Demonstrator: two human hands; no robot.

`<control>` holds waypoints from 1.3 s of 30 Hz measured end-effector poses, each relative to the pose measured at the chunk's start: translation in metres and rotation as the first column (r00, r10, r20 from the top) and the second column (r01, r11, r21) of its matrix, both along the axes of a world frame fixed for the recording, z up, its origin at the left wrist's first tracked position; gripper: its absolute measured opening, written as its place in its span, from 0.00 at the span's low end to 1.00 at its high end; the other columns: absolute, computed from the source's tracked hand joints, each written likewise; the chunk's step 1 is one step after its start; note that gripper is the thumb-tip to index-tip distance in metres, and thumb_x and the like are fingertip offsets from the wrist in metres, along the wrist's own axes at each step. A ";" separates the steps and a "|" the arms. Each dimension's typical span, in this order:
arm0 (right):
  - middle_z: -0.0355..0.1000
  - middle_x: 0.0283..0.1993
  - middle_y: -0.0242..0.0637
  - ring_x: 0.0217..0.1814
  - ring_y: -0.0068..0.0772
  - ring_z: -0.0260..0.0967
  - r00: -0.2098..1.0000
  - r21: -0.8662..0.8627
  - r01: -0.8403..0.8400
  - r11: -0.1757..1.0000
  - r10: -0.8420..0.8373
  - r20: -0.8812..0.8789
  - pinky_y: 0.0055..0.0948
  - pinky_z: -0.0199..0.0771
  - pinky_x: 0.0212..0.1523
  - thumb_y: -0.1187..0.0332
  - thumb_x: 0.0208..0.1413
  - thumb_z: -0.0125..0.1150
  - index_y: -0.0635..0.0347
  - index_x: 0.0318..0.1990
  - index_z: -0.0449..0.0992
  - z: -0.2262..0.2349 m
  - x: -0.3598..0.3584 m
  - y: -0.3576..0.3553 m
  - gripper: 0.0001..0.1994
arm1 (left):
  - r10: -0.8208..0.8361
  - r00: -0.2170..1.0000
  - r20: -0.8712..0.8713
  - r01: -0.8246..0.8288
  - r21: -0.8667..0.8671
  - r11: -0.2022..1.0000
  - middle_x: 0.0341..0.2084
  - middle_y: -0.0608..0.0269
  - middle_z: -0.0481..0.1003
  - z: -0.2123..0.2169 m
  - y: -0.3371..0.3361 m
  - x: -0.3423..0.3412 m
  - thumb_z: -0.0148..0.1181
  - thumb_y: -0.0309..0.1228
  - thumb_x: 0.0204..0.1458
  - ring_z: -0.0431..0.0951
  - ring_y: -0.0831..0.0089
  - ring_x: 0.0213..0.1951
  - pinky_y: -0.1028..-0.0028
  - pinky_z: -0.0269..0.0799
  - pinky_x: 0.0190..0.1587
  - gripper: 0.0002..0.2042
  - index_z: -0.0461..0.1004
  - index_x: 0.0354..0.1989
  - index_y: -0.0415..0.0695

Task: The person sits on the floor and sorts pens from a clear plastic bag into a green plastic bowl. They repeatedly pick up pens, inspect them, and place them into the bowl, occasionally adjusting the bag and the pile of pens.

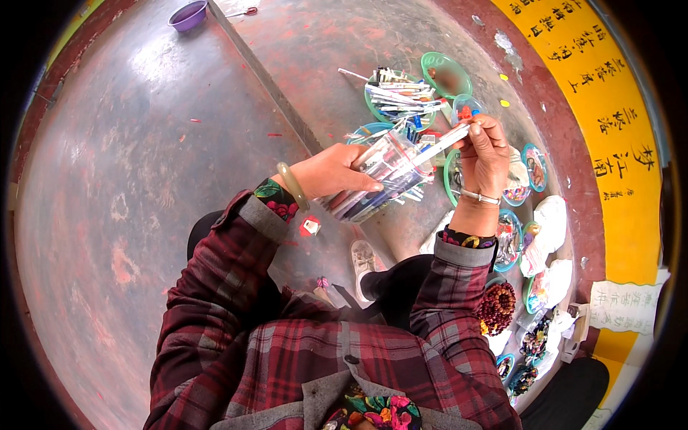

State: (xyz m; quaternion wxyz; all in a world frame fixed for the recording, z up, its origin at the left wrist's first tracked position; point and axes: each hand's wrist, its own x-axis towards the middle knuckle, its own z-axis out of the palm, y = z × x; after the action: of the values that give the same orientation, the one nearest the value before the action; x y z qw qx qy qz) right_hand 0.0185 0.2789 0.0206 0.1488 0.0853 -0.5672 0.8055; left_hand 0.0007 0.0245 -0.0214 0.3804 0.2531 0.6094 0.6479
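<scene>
Left hand (pixel 331 174) grips clear cup (pixel 380 172), tipped, full of pens. Right hand (pixel 484 154) pinches one pen (pixel 441 143). Tipped more, pens may slide onto floor (pixel 143 179).

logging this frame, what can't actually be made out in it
- Lower part of the clear container: head view, covered by the left hand.
- End of the white stick: pinched inside the right hand, so its tip is hidden.
- Contents of the small green-rimmed dishes: too small and bent by the fisheye rim.
- Purple bowl: cut by the top edge, its inside unseen.
- Dark beads: partly behind the right sleeve.
</scene>
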 end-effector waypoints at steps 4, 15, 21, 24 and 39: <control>0.73 0.31 0.36 0.30 0.25 0.72 0.995 0.023 -0.035 0.999 0.033 0.093 0.18 0.74 0.27 0.77 0.51 0.59 0.62 0.34 0.73 -0.005 -0.003 -0.007 0.04 | 0.016 0.999 -0.028 -0.015 0.014 1.000 0.37 0.66 0.73 -0.005 0.000 -0.001 0.60 0.27 0.49 0.70 0.82 0.38 0.78 0.67 0.44 0.19 0.66 0.49 0.33; 0.72 0.27 0.30 0.27 0.19 0.68 0.984 0.163 0.150 0.975 -0.163 0.073 0.18 0.68 0.28 0.75 0.49 0.63 0.61 0.30 0.75 -0.006 -0.002 -0.028 0.03 | 0.073 0.997 0.013 -0.074 0.033 0.997 0.38 0.66 0.73 -0.006 -0.003 -0.005 0.60 0.27 0.49 0.69 0.82 0.39 0.78 0.66 0.44 0.19 0.66 0.49 0.34; 0.71 0.26 0.29 0.26 0.18 0.67 0.976 0.073 0.055 0.996 -0.069 0.205 0.17 0.67 0.28 0.74 0.50 0.62 0.61 0.30 0.74 -0.013 -0.007 -0.019 0.03 | 0.011 1.000 0.012 -0.012 0.053 0.999 0.38 0.66 0.72 -0.007 -0.001 -0.003 0.59 0.28 0.50 0.69 0.82 0.39 0.78 0.66 0.44 0.18 0.66 0.48 0.35; 0.71 0.26 0.29 0.25 0.18 0.67 0.961 0.092 0.018 0.996 -0.042 0.273 0.17 0.67 0.28 0.74 0.50 0.61 0.61 0.30 0.74 -0.010 -0.006 -0.019 0.02 | -0.020 0.999 0.042 0.017 0.075 0.997 0.37 0.66 0.72 -0.004 0.000 -0.001 0.59 0.29 0.50 0.69 0.82 0.39 0.78 0.66 0.44 0.17 0.67 0.47 0.35; 0.75 0.31 0.38 0.31 0.22 0.71 0.967 0.046 -0.119 0.992 0.105 0.231 0.17 0.70 0.31 0.76 0.51 0.59 0.64 0.33 0.75 0.000 0.001 -0.019 0.02 | 0.024 0.985 0.170 -0.049 0.140 0.989 0.37 0.68 0.72 -0.012 0.000 -0.002 0.56 0.26 0.52 0.69 0.84 0.39 0.79 0.67 0.44 0.18 0.65 0.51 0.35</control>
State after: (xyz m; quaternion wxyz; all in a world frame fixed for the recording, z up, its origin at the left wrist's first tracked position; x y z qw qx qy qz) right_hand 0.0197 0.2597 0.0205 0.0344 0.0286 -0.5985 0.7999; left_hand -0.0012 0.0248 -0.0334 0.3992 0.2132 0.5314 0.7161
